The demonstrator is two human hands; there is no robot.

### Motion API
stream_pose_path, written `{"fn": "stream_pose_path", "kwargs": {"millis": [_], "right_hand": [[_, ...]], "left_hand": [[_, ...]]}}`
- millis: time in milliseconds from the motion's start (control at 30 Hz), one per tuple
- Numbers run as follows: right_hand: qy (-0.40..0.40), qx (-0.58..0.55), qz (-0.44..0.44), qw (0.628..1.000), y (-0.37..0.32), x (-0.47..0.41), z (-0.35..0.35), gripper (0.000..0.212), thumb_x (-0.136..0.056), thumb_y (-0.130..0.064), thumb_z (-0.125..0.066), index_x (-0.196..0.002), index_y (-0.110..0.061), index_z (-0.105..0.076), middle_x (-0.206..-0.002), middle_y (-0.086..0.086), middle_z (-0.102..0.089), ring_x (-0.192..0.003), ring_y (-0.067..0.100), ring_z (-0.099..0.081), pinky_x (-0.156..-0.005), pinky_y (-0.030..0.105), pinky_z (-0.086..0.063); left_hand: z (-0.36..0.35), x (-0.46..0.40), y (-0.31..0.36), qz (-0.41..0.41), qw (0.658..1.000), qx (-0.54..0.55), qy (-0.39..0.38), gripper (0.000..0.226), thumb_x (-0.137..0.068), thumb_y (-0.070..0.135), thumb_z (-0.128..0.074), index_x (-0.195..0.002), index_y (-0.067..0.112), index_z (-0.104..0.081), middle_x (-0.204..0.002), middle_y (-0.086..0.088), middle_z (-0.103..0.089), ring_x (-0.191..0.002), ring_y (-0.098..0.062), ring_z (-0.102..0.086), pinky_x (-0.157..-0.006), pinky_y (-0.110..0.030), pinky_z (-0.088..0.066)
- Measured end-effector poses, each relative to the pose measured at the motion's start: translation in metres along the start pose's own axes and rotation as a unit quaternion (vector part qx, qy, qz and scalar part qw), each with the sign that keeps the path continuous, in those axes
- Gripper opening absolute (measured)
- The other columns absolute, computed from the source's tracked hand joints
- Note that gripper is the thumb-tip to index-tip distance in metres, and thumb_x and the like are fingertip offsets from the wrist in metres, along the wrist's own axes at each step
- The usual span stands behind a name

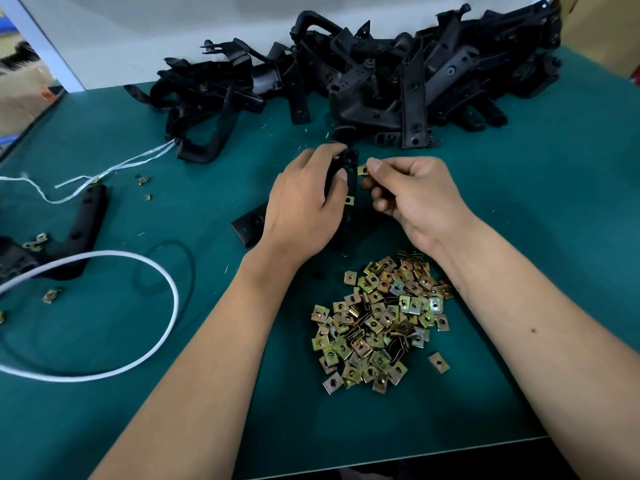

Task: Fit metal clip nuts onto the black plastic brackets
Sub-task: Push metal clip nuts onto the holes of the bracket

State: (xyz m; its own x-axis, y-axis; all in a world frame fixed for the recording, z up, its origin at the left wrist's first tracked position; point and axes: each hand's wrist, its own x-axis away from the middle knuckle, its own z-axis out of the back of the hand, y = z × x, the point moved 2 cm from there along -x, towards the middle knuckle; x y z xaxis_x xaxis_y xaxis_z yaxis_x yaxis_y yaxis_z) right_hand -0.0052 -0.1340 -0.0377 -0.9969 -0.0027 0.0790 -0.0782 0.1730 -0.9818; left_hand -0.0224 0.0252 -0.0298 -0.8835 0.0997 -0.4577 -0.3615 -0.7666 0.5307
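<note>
My left hand [301, 202] grips a black plastic bracket [349, 168] in the middle of the green table; its lower flat end [247, 225] sticks out to the left of my wrist. One brass-coloured clip nut [349, 200] sits on the bracket's edge below my left thumb. My right hand [412, 195] pinches another clip nut [362, 170] between thumb and forefinger, right beside the bracket's upper end. A heap of loose clip nuts [381, 320] lies between my forearms.
A big pile of black brackets [381, 77] fills the back of the table. At the left lie a bracket with clips fitted [86, 216], white cord [114, 168], a white looped cable [166, 289] and a few stray clip nuts [52, 295]. The table's front edge [415, 455] is near.
</note>
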Motion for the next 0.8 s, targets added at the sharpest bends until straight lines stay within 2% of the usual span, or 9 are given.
{"fn": "stream_pose_path", "kwargs": {"millis": [400,533,800], "right_hand": [[0.010,-0.004,-0.001,1.000,0.0016,0.0024,-0.0050,0.019,-0.098,-0.012,-0.067,-0.081,-0.007,-0.073,-0.062,-0.002,-0.064,-0.055,0.007,-0.051,-0.047,0.019,-0.042],[-0.007,0.012,0.015,1.000,0.0018,0.0044,-0.0065,0.019,-0.098,-0.014,-0.069,-0.080,-0.007,-0.074,-0.062,-0.002,-0.061,-0.055,0.005,-0.050,-0.045,0.019,-0.038],[-0.005,0.063,0.013,0.998,0.0041,0.0036,-0.0051,0.011,-0.093,-0.013,-0.074,-0.086,-0.005,-0.076,-0.064,-0.001,-0.062,-0.056,0.006,-0.051,-0.049,0.019,-0.043]], "left_hand": [[-0.0017,0.0006,0.0017,-0.024,1.000,0.001,-0.009,0.039,-0.103,0.026,-0.045,-0.138,0.012,-0.057,-0.124,-0.006,-0.064,-0.113,-0.025,-0.060,-0.094,-0.046,-0.048],[-0.0013,0.0001,0.0012,-0.040,0.999,0.001,0.014,0.038,-0.108,0.022,-0.040,-0.138,0.011,-0.059,-0.121,-0.006,-0.065,-0.109,-0.024,-0.060,-0.091,-0.043,-0.049],[0.0001,-0.0008,-0.0011,-0.013,0.999,-0.021,0.028,0.028,-0.107,0.018,-0.039,-0.114,0.008,-0.064,-0.097,-0.008,-0.066,-0.085,-0.028,-0.058,-0.073,-0.047,-0.048]]}}
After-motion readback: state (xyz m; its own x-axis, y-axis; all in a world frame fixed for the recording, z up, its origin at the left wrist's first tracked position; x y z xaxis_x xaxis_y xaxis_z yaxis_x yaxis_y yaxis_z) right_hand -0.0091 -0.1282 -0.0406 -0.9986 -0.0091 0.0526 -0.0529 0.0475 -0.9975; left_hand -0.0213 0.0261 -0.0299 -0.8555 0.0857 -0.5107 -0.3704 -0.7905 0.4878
